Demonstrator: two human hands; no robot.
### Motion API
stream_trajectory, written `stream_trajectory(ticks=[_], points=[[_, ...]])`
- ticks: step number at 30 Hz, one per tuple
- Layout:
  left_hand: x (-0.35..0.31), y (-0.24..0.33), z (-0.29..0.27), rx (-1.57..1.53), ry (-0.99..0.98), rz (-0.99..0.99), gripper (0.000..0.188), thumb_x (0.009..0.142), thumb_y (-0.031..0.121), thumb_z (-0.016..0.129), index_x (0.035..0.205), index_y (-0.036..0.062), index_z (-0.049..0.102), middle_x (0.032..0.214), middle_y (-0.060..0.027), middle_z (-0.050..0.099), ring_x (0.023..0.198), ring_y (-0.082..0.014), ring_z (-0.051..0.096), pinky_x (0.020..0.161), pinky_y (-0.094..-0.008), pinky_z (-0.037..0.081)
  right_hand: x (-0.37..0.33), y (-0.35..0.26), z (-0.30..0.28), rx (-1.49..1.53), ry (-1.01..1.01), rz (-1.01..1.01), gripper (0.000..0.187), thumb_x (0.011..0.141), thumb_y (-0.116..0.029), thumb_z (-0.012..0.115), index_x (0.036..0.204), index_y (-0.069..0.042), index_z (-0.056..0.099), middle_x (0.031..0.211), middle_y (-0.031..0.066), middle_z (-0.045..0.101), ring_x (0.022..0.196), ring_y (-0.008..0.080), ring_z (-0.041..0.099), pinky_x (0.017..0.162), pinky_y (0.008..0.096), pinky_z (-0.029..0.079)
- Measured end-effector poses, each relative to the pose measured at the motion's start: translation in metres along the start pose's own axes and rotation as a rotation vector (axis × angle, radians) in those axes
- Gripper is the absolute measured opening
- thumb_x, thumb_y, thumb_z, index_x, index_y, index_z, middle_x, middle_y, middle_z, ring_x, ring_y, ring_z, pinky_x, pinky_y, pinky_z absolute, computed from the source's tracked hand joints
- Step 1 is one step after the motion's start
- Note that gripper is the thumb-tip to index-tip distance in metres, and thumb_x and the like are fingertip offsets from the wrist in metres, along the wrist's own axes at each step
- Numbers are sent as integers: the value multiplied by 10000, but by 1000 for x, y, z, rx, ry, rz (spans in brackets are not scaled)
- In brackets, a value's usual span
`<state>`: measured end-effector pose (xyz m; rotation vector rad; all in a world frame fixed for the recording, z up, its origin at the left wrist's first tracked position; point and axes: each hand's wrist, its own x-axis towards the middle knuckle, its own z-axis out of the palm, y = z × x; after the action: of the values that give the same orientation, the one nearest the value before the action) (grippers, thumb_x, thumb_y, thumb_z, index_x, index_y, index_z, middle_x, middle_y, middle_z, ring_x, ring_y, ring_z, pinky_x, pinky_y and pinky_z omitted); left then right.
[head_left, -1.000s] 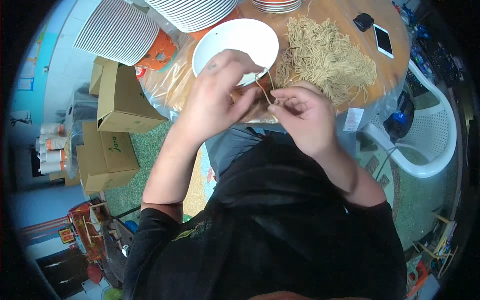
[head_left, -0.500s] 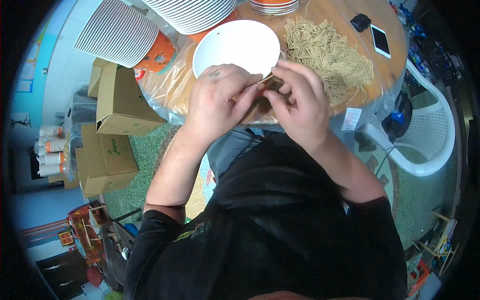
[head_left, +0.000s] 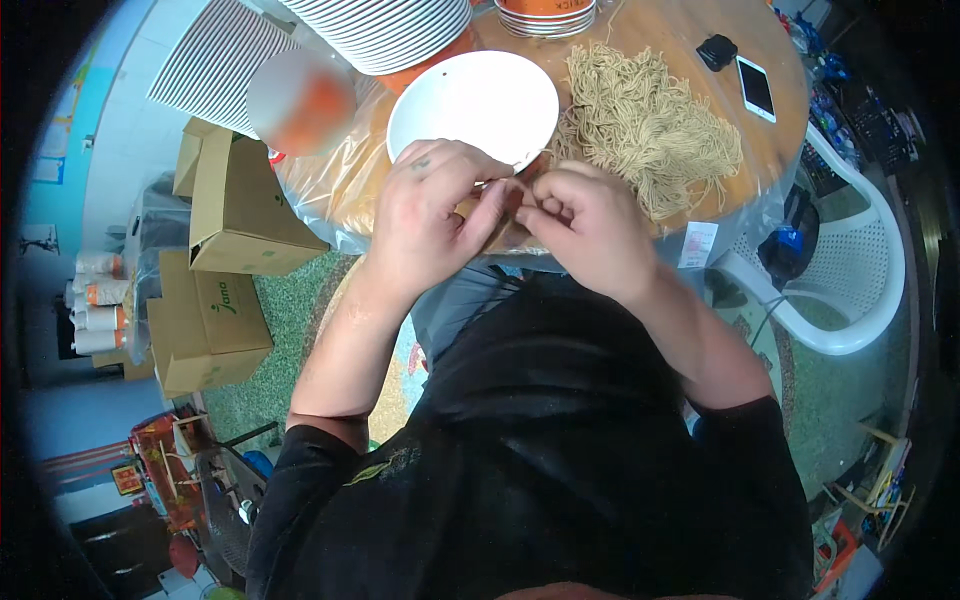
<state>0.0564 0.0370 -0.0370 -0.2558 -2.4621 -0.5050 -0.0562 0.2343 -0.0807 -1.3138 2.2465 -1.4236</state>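
My left hand (head_left: 425,215) and my right hand (head_left: 592,225) meet at the near rim of a white paper bucket (head_left: 470,110), which is tipped so its inside shows. A thin beige string (head_left: 526,190) runs between my fingertips by the rim. Both hands are closed, thumbs against fingers, pinching the string. My left fingers also lie against the bucket's near side. How the string passes at the rim is partly hidden by my fingers. Just right of the bucket lies a tangled heap of beige strings (head_left: 655,130) on the table.
Stacks of orange and white paper buckets (head_left: 385,35) stand at the table's far left. A black object (head_left: 716,51) and a white phone (head_left: 756,88) lie at the far right of the plastic-covered table (head_left: 335,195). Cardboard boxes (head_left: 250,205) stand left, a white plastic chair (head_left: 850,275) right.
My right hand has curled in and come slightly lower and left, closer to my left hand. The near rim of the bucket has shifted down slightly.
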Motion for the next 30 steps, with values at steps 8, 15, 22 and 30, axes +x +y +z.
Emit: stream_trajectory(ticks=[8,15,22,30], points=[[-2,-6,-8,-30,-25,-50,89,919,100,854,969,68,789,935,-70,798,933,-308,774,923,-434,559,-15,-24,-22,416,-169,-321,139,1019,-143,843,994,-6,834,891,105,766,822,271,743,758,396,584],[-5,-5,-9,-40,-22,-69,68,917,82,840,973,85,802,963,-67,813,956,-297,773,997,-430,526,-20,-32,-32,498,-180,-378,181,1038,-150,825,963,14,832,860,101,746,763,226,705,709,347,550],[-4,-3,-11,-50,-39,-115,56,943,109,825,996,95,819,984,-55,819,978,-274,773,1033,-427,493,-19,-44,-42,567,-235,-374,160,1013,-147,843,951,0,836,864,97,754,769,222,709,729,351,551],[-22,-16,-19,-5,-16,-213,40,944,73,704,977,77,727,1093,-61,808,1120,-279,755,1197,-509,431,-15,-46,-92,81,-348,-248,109,1000,-149,804,961,-50,828,886,81,763,816,256,737,765,396,578]])
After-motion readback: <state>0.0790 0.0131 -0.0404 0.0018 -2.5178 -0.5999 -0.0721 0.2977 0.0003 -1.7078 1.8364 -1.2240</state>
